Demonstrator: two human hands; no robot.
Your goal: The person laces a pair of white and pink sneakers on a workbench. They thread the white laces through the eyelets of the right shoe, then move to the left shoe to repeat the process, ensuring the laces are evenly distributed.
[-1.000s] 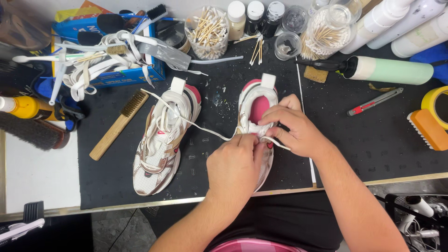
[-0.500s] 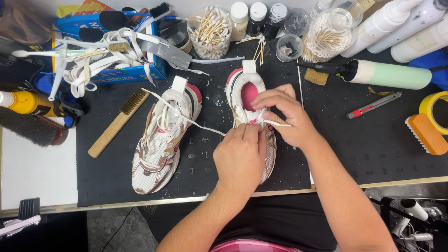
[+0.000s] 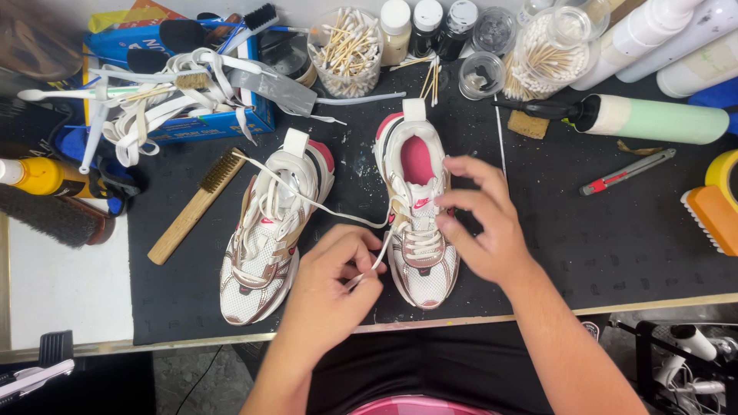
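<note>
Two white, pink-lined sneakers sit side by side on a black work mat (image 3: 615, 253), toes toward the bottom edge of the frame.

Right-hand sneaker (image 3: 419, 211), centre of frame: the work in hand. White lace (image 3: 378, 257) already runs in crossed rows through the lower eyelets near the toe. Upper eyelets near the pink collar look unfilled, though the right hand hides part of that side.

Left hand (image 3: 334, 288), lower centre: fingers pinched closed on the free end of the lace, drawing it out and down from the shoe's left side.

Right hand (image 3: 480, 223), just right of the shoe: fingers curled, thumb and forefinger resting on the right edge of the lacing, steadying it. Cannot tell whether it pinches the other lace end or only holds the shoe.

Left-hand sneaker (image 3: 269, 230), centre left: laced loosely; one long lace end trails from its tongue toward the upper left.

Judgement: lacing of the right-hand sneaker roughly half done, top rows and any tying left; the other shoe's lace is not snugged or tied either.

Around them: wooden brush (image 3: 196, 204) left of the shoes, tub of cotton swabs (image 3: 344, 48) at top centre, pale green bottle (image 3: 661, 119) lying at upper right, red utility knife (image 3: 626, 171) below it, blue box with spare laces (image 3: 177, 107) at upper left.
</note>
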